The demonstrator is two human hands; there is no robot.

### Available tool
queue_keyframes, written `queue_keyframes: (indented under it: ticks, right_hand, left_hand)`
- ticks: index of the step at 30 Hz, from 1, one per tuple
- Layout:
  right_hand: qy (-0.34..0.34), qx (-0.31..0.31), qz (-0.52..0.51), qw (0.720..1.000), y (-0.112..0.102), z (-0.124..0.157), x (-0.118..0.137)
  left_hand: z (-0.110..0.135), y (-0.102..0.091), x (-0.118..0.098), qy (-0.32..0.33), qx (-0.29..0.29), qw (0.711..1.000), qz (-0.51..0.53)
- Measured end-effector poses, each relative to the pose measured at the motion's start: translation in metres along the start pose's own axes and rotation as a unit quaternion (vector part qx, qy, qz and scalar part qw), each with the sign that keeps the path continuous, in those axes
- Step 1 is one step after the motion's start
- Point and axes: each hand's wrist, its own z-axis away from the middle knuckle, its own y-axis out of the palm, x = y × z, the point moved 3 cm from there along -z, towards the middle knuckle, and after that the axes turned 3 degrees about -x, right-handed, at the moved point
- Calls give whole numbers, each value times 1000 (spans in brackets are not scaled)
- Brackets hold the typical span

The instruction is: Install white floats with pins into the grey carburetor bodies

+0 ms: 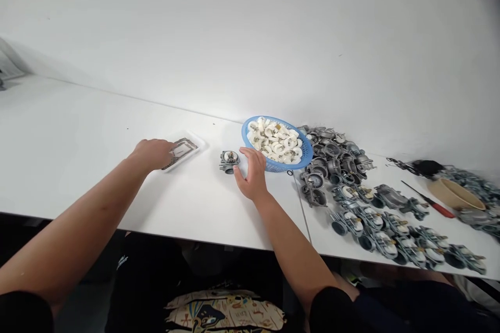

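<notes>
Grey metal lies just beside the right hand (253, 177), whose fingers (245, 154) stand spread apart and hold nothing: one carburetor body (229, 161) sits by the thumb on the tabletop (78, 125). The fingertips are near the rim of one blue plastic basket (250, 132), heaped with white rings (273, 140) too many to count. The left hand (153, 154) has its fingers (171, 149) together and curled over one gasket (184, 148) in one white tray (199, 140); whether they clamp it, I cannot tell. Further right lie well over a dozen more carburetor bodies (351, 218), in a heap and rough rows, with one red-handled screwdriver (443, 208) and one tan bowl (455, 195).
</notes>
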Motion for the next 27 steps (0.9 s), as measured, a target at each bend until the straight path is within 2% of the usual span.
queue_keyframes:
  ticks: [4,10,21,24,27]
  right_hand:
    - [-5,-2,5,1000,0,0,-1]
    - [-13,6,12,1000,-1,-2,0]
    - [-17,8,22,1000,2,-1,-1]
    - [-19,11,16,1000,1,-2,1]
    - [-16,10,11,1000,0,-2,3]
  left_hand:
    - [-4,8,5,-4,-3,1000,19]
    - [-7,8,14,-20,-3,998,53]
    - [-18,9,26,-29,35,995,86]
    - [-15,4,25,-18,44,992,113]
    - [-3,-9,10,3,-5,982,189]
